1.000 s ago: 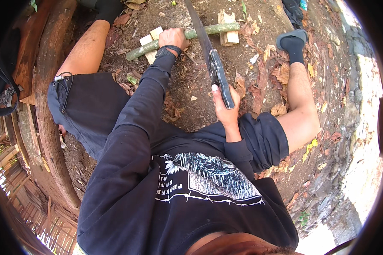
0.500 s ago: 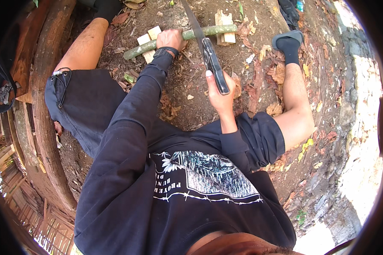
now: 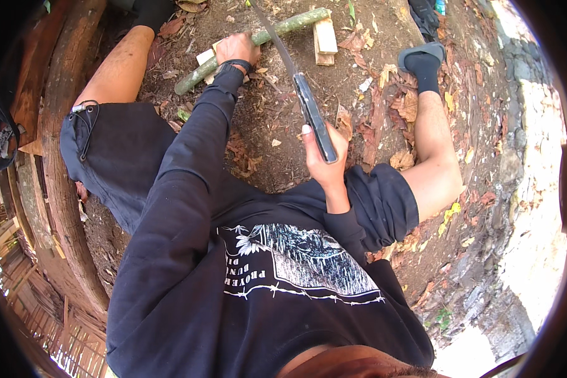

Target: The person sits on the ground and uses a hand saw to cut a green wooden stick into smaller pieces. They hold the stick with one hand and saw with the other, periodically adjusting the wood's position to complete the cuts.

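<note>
My left hand [image 3: 238,50] is closed around a green-barked branch [image 3: 299,22], left of its middle. The branch slants up to the right across two pale wooden supports, a squared block [image 3: 325,41] under its right part and another block [image 3: 205,59] partly hidden by my left hand and the branch. In my right hand [image 3: 327,154] is the dark handle of a hand saw [image 3: 314,116]. Its narrow blade crosses the branch just right of my left hand; whether the teeth have cut into the bark I cannot tell.
Dry leaves [image 3: 407,107] and wood chips litter the dirt ground. A long log [image 3: 69,189] runs along my left side. My sandalled foot [image 3: 423,60] rests at the right, near a dark cloth item [image 3: 424,19]. Split bamboo pieces [image 3: 50,321] lie lower left.
The saw handle has come back toward me, its blade sliding along. The branch has tilted more steeply, its right end going up and left. My left hand keeps its hold.
</note>
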`<state>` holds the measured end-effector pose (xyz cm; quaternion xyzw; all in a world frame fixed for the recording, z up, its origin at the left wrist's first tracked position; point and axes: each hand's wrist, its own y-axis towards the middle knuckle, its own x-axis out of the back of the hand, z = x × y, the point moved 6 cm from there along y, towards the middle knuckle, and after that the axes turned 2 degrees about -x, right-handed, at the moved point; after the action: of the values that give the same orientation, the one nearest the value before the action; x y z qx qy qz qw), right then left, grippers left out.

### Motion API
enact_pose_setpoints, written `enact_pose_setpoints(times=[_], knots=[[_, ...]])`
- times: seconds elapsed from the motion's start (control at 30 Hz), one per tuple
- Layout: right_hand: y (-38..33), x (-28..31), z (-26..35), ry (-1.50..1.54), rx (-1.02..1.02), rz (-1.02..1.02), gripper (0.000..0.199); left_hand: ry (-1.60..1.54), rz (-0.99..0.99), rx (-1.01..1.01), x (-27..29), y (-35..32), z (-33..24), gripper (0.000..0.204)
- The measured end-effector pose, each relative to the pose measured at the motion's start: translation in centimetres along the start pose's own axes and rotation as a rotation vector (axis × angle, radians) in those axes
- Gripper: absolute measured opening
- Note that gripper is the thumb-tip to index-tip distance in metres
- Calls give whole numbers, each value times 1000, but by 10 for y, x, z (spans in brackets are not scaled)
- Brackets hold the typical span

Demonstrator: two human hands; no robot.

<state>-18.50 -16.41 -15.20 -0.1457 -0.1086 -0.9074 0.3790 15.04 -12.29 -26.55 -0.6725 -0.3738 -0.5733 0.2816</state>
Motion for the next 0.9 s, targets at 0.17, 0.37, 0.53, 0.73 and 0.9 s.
enact_pose_setpoints(times=[0.17, 0.37, 0.53, 0.73, 0.9], knots=[[-14, 15, 11, 28, -47, 82, 23, 28, 70, -13, -5, -2, 3, 25], [-38, 24, 23, 26, -126, 74, 29, -2, 17, -106, -18, -17, 1, 31], [-17, 16, -5, 38, -45, 51, 28, -14, 25, -62, -6, -16, 0, 34], [-25, 14, -25, 211, -208, 34, 26, -7, 97, -66, 3, -16, -5, 33], [-31, 13, -30, 272, -241, -7, 31, 17, 127, -68, 7, -15, -9, 34]])
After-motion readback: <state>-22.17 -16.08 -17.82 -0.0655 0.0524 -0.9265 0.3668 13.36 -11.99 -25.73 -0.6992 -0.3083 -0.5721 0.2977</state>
